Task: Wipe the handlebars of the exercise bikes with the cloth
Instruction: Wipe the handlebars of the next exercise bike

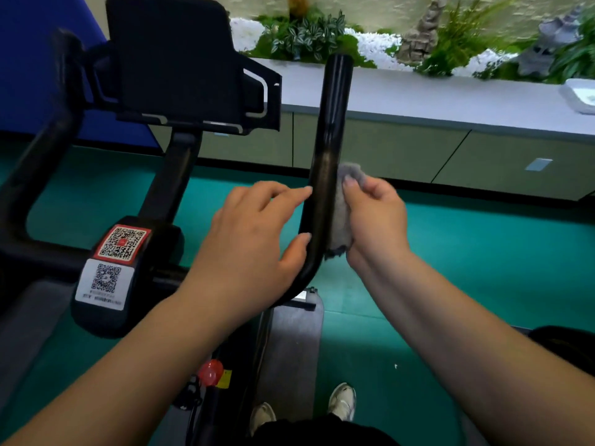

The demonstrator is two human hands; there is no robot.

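Grey cloth (pixel 343 207) is bunching in my right hand (pixel 373 217), fingers curling round it and pressing it against the right side of the black handlebar (pixel 328 149). My left hand (pixel 254 239) is resting on the bar's other side, fingers relaxed, seemingly just touching it.

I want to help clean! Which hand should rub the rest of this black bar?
Probably the right hand: it already holds the grey cloth against the handlebar. The left hand only touches the bar, without cloth.
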